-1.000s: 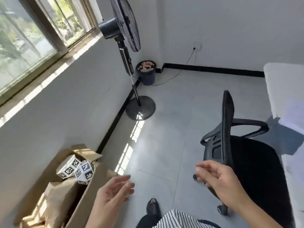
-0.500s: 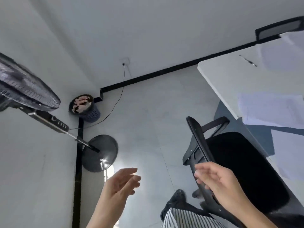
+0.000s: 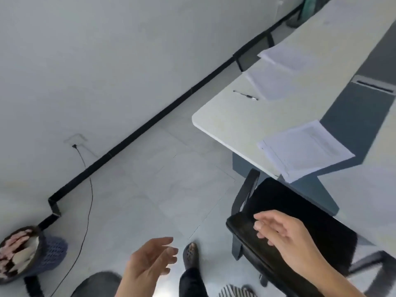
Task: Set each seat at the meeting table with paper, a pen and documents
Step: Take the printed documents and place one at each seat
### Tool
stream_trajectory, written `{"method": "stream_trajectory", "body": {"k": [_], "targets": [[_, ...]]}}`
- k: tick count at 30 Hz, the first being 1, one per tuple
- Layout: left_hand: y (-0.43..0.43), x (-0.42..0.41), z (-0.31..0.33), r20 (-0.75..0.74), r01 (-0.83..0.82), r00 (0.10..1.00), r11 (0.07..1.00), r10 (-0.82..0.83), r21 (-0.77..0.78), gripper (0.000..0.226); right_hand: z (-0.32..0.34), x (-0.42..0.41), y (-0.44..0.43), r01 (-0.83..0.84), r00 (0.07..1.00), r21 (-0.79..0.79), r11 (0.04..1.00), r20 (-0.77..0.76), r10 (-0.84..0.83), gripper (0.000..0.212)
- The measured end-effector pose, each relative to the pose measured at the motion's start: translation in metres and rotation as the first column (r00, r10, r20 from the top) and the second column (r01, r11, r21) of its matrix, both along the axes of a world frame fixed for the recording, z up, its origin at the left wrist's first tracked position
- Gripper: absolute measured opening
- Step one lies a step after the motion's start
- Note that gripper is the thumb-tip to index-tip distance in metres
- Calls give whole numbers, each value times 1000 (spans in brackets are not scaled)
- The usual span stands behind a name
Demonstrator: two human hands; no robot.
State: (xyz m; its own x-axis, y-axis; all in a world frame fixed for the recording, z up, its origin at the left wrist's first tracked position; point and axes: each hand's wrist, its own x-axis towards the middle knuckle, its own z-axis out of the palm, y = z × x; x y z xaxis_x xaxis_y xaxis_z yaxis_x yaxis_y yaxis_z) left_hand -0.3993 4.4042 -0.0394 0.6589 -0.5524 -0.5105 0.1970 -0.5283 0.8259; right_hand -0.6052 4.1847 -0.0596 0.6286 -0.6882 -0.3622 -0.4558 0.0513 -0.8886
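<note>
Both hands are empty right now. The left hand point(image 3: 150, 262) hangs loosely open off to the left of the chair point(image 3: 300, 211). The right hand point(image 3: 285, 239) is relaxed just over its backrest, can't tell if it's touching. The paper stack point(image 3: 304, 148) sits on the tabletop point(image 3: 225, 121) right beyond the chair, the pen point(image 3: 245, 95) farther past it. Sheets look light and floppy, so I'd pinch a near corner or slide them flat. The pen's slim and could roll, so grab it mid-barrel.

An office meeting room — long white table point(image 3: 235, 116), papers point(image 3: 304, 148), black swivel chair point(image 3: 300, 221).
</note>
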Motion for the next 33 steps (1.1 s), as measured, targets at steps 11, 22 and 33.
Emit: {"method": "stream_trajectory", "body": {"k": [11, 22, 33], "targets": [[-176, 134, 10, 82, 592, 804, 806, -589, -15, 12, 2, 39, 5, 560, 809, -82, 825, -158, -565, 10], [-307, 63, -38, 126, 786, 598, 610, -792, 106, 14, -38, 7, -76, 713, 686, 18, 701, -225, -692, 15], [-433, 21, -158, 396, 787, 83, 304, -914, 536, 47, -106, 4, -218, 892, 441, 270, 363, -336, -832, 49]]}}
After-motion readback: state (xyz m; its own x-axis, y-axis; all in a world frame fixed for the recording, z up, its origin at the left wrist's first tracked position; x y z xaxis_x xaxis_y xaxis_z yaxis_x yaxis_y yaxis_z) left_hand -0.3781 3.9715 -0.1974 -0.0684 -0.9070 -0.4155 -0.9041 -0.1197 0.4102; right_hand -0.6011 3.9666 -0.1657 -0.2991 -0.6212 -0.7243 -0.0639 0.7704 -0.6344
